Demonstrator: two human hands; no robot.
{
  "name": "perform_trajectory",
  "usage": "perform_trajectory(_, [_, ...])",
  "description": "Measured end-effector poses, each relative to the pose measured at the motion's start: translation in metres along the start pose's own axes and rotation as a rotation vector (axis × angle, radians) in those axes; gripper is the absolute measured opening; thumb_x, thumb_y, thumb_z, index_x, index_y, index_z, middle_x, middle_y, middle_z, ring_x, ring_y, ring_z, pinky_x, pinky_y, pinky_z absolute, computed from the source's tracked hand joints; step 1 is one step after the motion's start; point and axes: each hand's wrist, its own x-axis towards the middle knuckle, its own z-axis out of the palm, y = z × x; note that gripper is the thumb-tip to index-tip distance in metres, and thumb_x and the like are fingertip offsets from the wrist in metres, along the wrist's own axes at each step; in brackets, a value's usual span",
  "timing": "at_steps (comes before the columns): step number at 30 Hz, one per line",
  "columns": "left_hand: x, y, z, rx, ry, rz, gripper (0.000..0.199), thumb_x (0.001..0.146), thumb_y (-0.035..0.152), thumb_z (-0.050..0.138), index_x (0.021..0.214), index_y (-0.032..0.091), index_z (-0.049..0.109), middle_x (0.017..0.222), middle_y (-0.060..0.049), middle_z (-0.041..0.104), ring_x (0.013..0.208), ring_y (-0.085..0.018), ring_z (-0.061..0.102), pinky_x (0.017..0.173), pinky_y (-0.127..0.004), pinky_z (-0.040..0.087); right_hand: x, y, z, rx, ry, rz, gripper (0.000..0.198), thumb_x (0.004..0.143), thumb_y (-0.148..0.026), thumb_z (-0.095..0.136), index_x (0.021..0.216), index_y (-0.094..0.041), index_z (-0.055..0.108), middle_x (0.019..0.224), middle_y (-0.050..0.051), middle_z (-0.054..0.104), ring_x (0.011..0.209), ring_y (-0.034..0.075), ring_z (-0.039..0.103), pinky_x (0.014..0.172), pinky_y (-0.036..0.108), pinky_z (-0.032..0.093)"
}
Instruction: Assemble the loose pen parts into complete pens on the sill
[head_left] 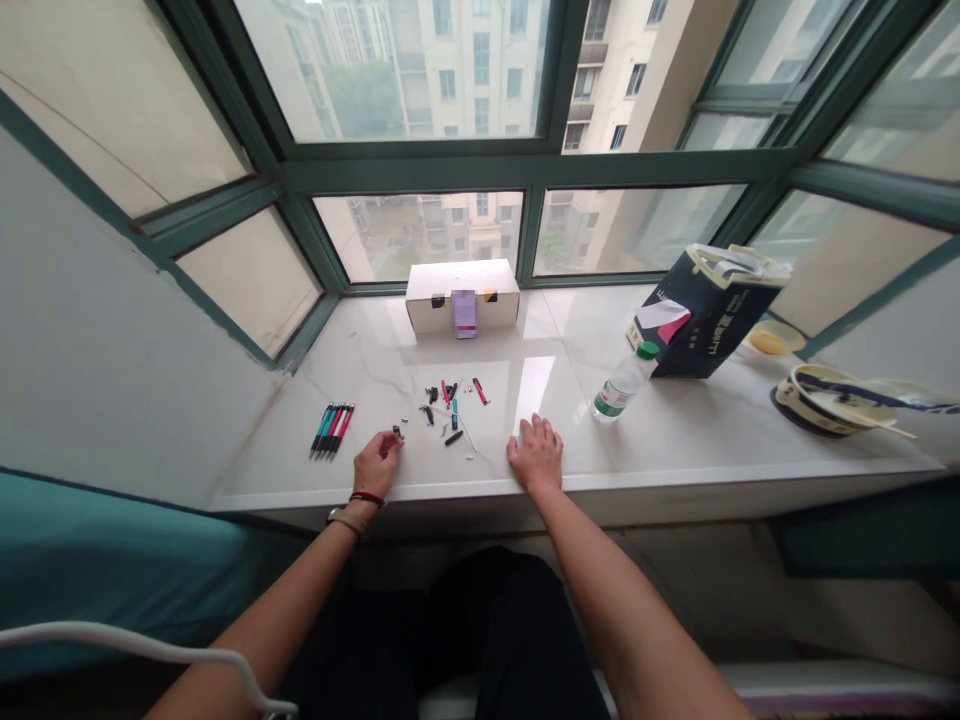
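Note:
Between the thumb and fingers of my left hand (pixel 377 466) is a small dark pen part (pixel 397 432), pinched just above the white sill. To its left, several assembled pens (pixel 331 431) with teal, black and red barrels lie side by side. My right hand (pixel 536 455) rests palm down on the sill near the front edge, fingers spread, holding nothing. Between my hands lie scattered loose pen parts: a red barrel piece (pixel 480 391), a teal and black piece (pixel 454 414), a black grip (pixel 454 438), thin refills and small metal bits.
A white box (pixel 463 283) with a purple label stands against the window. To the right are a plastic bottle (pixel 624 384) with a green cap, a dark paper bag (pixel 705 315), a takeaway bowl (pixel 825 402) and a yellowish lid (pixel 772 340). A white cable (pixel 135 640) crosses the lower left.

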Motion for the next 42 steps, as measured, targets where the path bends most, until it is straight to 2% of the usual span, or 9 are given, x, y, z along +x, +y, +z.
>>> perform_trajectory(4, [-0.005,-0.005,0.005,0.056,-0.019,0.101,0.023,0.091,0.042,0.054,0.103,0.024,0.06,0.11,-0.003,0.074,0.101,-0.018,0.068,0.09,-0.029,0.052,0.0,0.0,0.0,-0.025,0.003,-0.013,0.052,0.094,-0.039,0.04,0.141,-0.019,0.05,0.156,0.012,0.037,0.145,0.03,0.026,0.114,0.046,0.017])
perform_trajectory(8, [-0.005,-0.015,0.01,0.152,0.026,0.224,0.029,0.092,0.046,0.05,0.098,0.021,0.064,0.108,-0.008,0.071,0.108,-0.022,0.063,0.099,-0.033,0.047,0.0,-0.001,0.001,-0.058,0.013,-0.02,0.051,0.095,-0.039,0.039,0.14,-0.019,0.051,0.155,0.012,0.038,0.144,0.03,0.028,0.114,0.046,0.019])
perform_trajectory(11, [-0.005,-0.015,0.013,0.274,0.069,0.197,0.032,0.094,0.048,0.048,0.092,0.02,0.064,0.1,-0.01,0.07,0.102,-0.024,0.061,0.094,-0.035,0.047,0.0,-0.002,0.001,-0.081,0.012,-0.02,0.051,0.095,-0.039,0.038,0.14,-0.019,0.051,0.155,0.012,0.038,0.144,0.029,0.029,0.113,0.045,0.021])
perform_trajectory(15, [-0.009,-0.007,0.013,0.387,0.073,0.19,0.034,0.096,0.046,0.043,0.1,0.021,0.065,0.105,-0.01,0.068,0.104,-0.026,0.059,0.095,-0.037,0.044,-0.001,-0.003,-0.001,-0.098,0.004,-0.025,0.052,0.096,-0.039,0.034,0.141,-0.019,0.05,0.156,0.012,0.038,0.144,0.028,0.03,0.114,0.044,0.021])
perform_trajectory(19, [-0.014,-0.005,0.012,0.364,0.082,0.172,0.033,0.096,0.044,0.043,0.102,0.022,0.066,0.102,-0.009,0.069,0.1,-0.025,0.06,0.093,-0.036,0.044,-0.001,-0.004,-0.002,-0.103,0.007,-0.034,0.052,0.096,-0.04,0.034,0.141,-0.019,0.051,0.155,0.012,0.038,0.144,0.027,0.03,0.114,0.044,0.022])
perform_trajectory(27, [-0.018,-0.007,0.014,0.343,0.099,0.083,0.031,0.095,0.042,0.042,0.106,0.025,0.066,0.079,-0.004,0.071,0.078,-0.022,0.067,0.074,-0.029,0.045,-0.002,-0.004,-0.002,-0.129,0.018,-0.046,0.052,0.096,-0.039,0.033,0.141,-0.019,0.051,0.155,0.013,0.038,0.143,0.028,0.032,0.113,0.044,0.024])
perform_trajectory(33, [-0.018,-0.009,0.016,0.326,0.078,0.078,0.038,0.095,0.033,0.04,0.123,0.026,0.064,0.095,-0.007,0.075,0.085,-0.024,0.069,0.082,-0.032,0.045,-0.003,-0.004,-0.002,-0.11,0.052,-0.072,0.05,0.096,-0.038,0.033,0.137,-0.019,0.054,0.152,0.014,0.042,0.141,0.03,0.035,0.112,0.046,0.025])
perform_trajectory(38, [-0.018,-0.008,0.014,0.265,0.056,0.172,0.042,0.09,0.035,0.047,0.129,0.023,0.056,0.114,-0.007,0.071,0.096,-0.023,0.067,0.086,-0.033,0.045,-0.002,-0.006,-0.004,-0.106,0.038,-0.069,0.051,0.096,-0.039,0.033,0.138,-0.018,0.054,0.153,0.015,0.041,0.141,0.031,0.034,0.111,0.047,0.026])
perform_trajectory(42, [-0.015,-0.008,0.012,0.284,0.004,0.203,0.03,0.088,0.044,0.051,0.107,0.026,0.066,0.102,-0.004,0.071,0.089,-0.022,0.066,0.082,-0.032,0.045,-0.002,-0.007,-0.006,-0.113,0.026,-0.064,0.052,0.096,-0.038,0.033,0.138,-0.018,0.053,0.153,0.016,0.04,0.141,0.032,0.034,0.11,0.048,0.026])
